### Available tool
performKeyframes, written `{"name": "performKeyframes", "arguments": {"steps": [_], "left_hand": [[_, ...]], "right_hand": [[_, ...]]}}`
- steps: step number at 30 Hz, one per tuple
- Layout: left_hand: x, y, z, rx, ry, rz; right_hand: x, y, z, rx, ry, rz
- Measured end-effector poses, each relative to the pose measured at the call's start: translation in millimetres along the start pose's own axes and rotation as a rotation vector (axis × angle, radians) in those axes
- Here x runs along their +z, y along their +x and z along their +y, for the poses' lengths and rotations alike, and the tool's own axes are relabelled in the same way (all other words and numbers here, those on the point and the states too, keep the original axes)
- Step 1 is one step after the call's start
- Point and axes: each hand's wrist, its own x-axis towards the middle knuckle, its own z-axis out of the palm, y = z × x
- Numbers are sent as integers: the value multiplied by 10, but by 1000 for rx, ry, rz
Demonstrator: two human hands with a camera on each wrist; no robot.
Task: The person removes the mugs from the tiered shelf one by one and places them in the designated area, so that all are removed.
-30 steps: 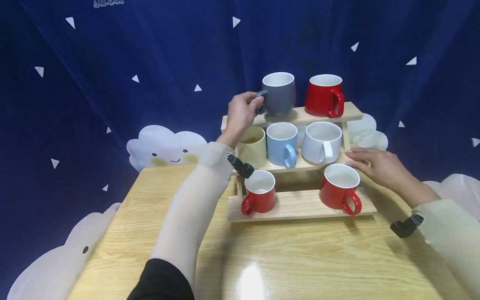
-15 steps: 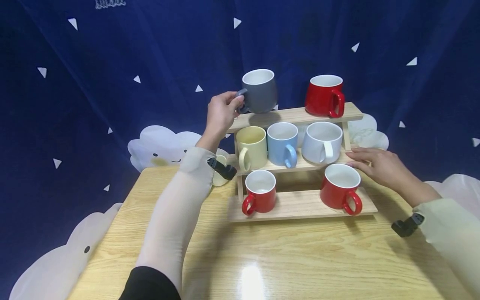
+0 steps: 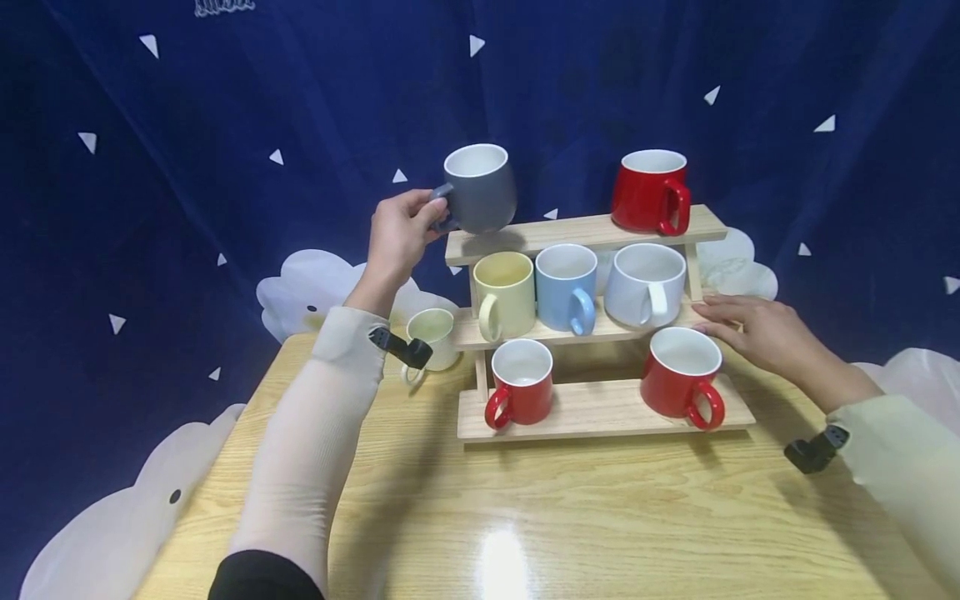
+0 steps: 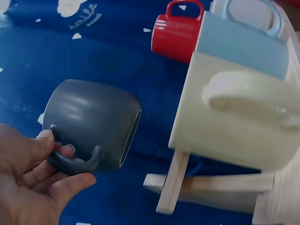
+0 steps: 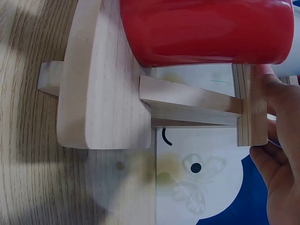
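Worktop [image 3: 600, 517] carries a rack [image 3: 592, 408] bearing six mugs [image 3: 567, 292]. Grey mug [image 3: 483, 196] upright, just above the rack's top left corner. Pale mug [image 3: 441, 348] on the worktop, beside the rack's left edge. Left hand [image 3: 399, 233], arm outstretched, grips the grey handle [image 4: 75, 166]; right hand [image 3: 761, 329] pinches the middle tier's [image 5: 253, 124] right end.

Left hand [image 4: 30, 187] gripping grey mug [image 4: 91, 122] by handle [image 4: 75, 165]; yellow mug [image 4: 220, 129], blue mug [image 4: 239, 47], red mug [image 4: 174, 40] at right.
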Motion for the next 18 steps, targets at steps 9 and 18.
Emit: {"name": "performKeyframes", "arguments": {"steps": [9, 18], "left_hand": [[-250, -89, -121, -28, 27, 17], [-439, -161, -231, -36, 81, 34]], "right_hand": [[6, 15, 15, -10, -7, -2], [9, 9, 6, -14, -11, 4]]}}
